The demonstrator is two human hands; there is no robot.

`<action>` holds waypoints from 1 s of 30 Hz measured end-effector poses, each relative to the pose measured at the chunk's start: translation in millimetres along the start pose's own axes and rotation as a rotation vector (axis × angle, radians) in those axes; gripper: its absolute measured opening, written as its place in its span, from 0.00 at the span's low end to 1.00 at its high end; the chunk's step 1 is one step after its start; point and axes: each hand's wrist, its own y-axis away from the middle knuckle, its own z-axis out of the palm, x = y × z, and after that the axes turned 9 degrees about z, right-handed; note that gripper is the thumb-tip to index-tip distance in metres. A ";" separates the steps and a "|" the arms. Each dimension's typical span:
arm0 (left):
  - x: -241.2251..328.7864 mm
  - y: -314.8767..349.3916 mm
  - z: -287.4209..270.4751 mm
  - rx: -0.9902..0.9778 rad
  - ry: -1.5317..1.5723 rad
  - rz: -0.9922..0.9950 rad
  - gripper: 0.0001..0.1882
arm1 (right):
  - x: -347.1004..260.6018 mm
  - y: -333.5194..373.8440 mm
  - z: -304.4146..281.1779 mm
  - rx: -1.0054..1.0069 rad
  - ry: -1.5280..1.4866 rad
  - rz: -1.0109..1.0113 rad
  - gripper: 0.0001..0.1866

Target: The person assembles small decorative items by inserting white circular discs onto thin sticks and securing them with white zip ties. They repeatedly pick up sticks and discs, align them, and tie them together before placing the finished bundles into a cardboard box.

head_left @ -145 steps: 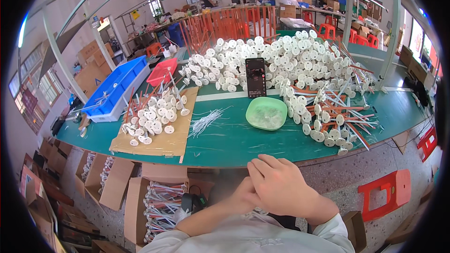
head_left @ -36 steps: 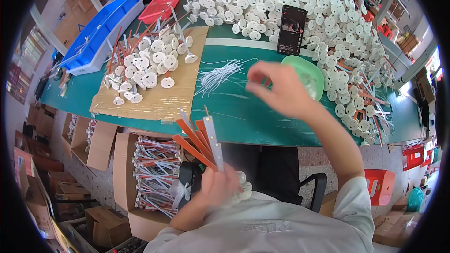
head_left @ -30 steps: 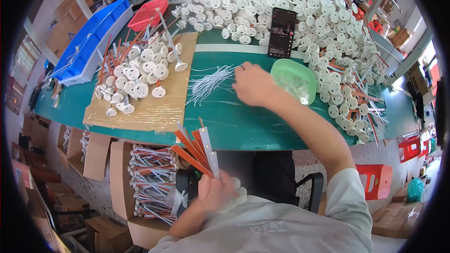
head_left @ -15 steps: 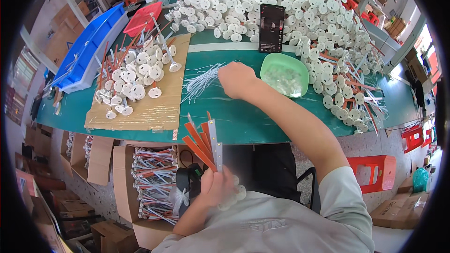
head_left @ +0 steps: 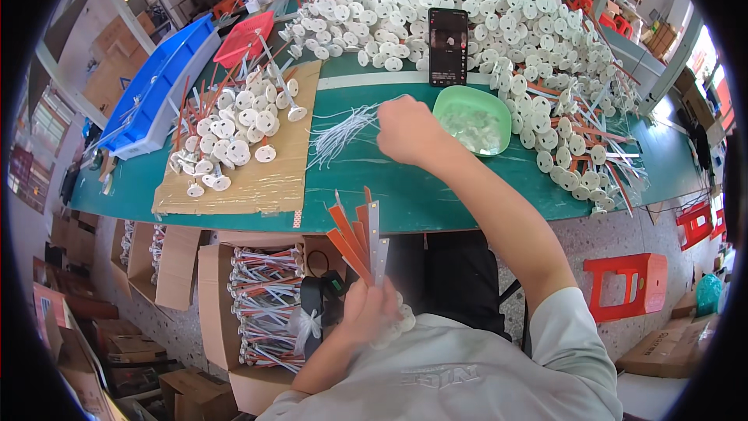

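My left hand (head_left: 366,310), low in front of my body, is closed round a bunch of LED strips (head_left: 377,238), some white with small yellow chips, others orange-backed. Blurred white round discs (head_left: 401,323) hang from the bunch below that hand. Over the green table my right hand (head_left: 411,132) is closed at the right end of a loose bundle of thin white ties (head_left: 343,136). Its fingertips are hidden, so whether a tie is pinched cannot be told. Just right of it stands a light green bowl (head_left: 447,98) with small clear pieces (head_left: 475,131) inside.
A phone (head_left: 448,47) stands upright before a big heap of white-disc strips (head_left: 538,54). More lie on a cardboard sheet (head_left: 273,196) at left, near a red basket (head_left: 243,37) and blue bin (head_left: 152,93). Below are a filled carton (head_left: 214,304) and a red stool (head_left: 627,284).
My right hand has shifted slightly right, still closed beside the ties. The whole view has moved a little; my left hand keeps its hold on the LED strips.
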 end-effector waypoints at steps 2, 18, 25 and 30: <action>0.4 -3.2 3.0 -0.025 -0.004 0.004 0.18 | 25.5 16.0 4.2 0.158 -0.110 -0.051 0.09; 16.2 -41.7 62.1 -0.324 0.193 -0.191 0.34 | 80.3 198.9 -29.3 -0.175 -0.571 -0.467 0.08; 2.0 -32.6 80.3 -0.169 0.090 -0.130 0.19 | 68.3 235.0 -12.7 0.086 -0.500 -0.558 0.22; 5.1 -33.5 78.0 -0.381 -0.386 0.203 0.16 | 58.0 239.2 -24.8 0.141 -0.420 -0.619 0.21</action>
